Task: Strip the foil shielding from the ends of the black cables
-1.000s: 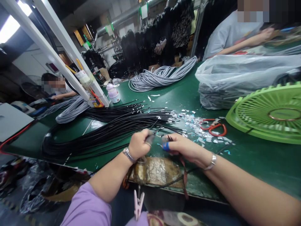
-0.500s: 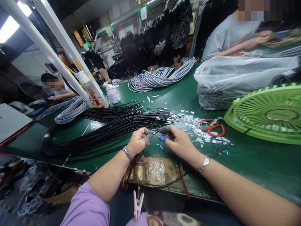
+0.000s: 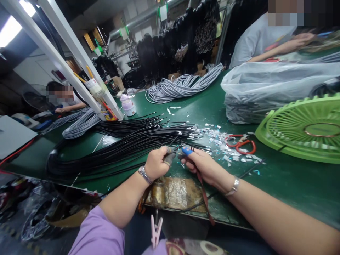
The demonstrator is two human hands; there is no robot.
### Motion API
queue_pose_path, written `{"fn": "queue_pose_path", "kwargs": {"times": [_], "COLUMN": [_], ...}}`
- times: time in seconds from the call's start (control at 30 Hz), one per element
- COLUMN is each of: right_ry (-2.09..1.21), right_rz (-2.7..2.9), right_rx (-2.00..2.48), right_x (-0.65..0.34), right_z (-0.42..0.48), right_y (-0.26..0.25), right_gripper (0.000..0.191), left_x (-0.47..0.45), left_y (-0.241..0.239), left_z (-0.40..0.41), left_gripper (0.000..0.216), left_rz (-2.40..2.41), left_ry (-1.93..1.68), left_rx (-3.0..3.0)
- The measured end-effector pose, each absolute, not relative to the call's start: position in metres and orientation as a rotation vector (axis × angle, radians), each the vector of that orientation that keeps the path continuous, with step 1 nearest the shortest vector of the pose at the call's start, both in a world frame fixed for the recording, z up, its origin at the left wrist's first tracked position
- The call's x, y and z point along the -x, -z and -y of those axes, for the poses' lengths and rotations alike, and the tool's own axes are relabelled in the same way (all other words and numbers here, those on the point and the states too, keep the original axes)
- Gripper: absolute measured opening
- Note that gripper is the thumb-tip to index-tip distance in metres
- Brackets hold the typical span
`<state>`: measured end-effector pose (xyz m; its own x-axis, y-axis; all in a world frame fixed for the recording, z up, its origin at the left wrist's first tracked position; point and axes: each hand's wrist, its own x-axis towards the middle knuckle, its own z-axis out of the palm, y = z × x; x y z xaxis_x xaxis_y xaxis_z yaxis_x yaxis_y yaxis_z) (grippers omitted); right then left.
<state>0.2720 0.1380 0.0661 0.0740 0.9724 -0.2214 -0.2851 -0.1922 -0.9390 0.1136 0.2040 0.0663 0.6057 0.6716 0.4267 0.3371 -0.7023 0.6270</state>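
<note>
My left hand (image 3: 158,161) is closed, its grey-covered fingertips pinching the end of a black cable. Close beside it, my right hand (image 3: 200,163) is also closed, its thumb in a blue finger cot, pressing at the cable's thin wires; the fingers mostly hide these. A brownish-red strap (image 3: 204,194) runs from the table edge up to my right hand. Behind my hands lies a thick bundle of black cables (image 3: 117,150), stripped ends pointing right. White and blue scraps (image 3: 212,136) are scattered near those ends.
Red-handled scissors (image 3: 245,146) lie among the scraps, left of a green fan (image 3: 305,131). A plastic bag (image 3: 249,88) stands behind the fan. Coiled grey cables (image 3: 180,88) and a lilac bottle (image 3: 128,105) are farther back. A taped board (image 3: 180,193) sits at the front edge. Two people sit beyond.
My hands have drawn closer together, and my right thumb has swung up over the wires, which showed between the hands before. The strap now reaches up to my right hand.
</note>
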Motion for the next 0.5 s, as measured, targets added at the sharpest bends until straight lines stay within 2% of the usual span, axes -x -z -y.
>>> {"fn": "queue_pose_path", "kwargs": {"times": [0.17, 0.5], "right_ry": [-1.514, -1.314], "right_rz": [0.759, 0.852], "right_rx": [1.066, 1.098], "right_x": [-0.268, -0.264], "right_z": [-0.135, -0.132], "right_y": [-0.068, -0.062], "right_gripper": [0.041, 0.037], "left_x": [-0.111, -0.117], "left_y": [-0.062, -0.073], "left_z": [-0.204, -0.199], "left_gripper": [0.01, 0.01], "left_rz": [-0.743, -0.718], "left_ry": [-0.945, -0.904], "left_rx": [-2.537, -2.297]}}
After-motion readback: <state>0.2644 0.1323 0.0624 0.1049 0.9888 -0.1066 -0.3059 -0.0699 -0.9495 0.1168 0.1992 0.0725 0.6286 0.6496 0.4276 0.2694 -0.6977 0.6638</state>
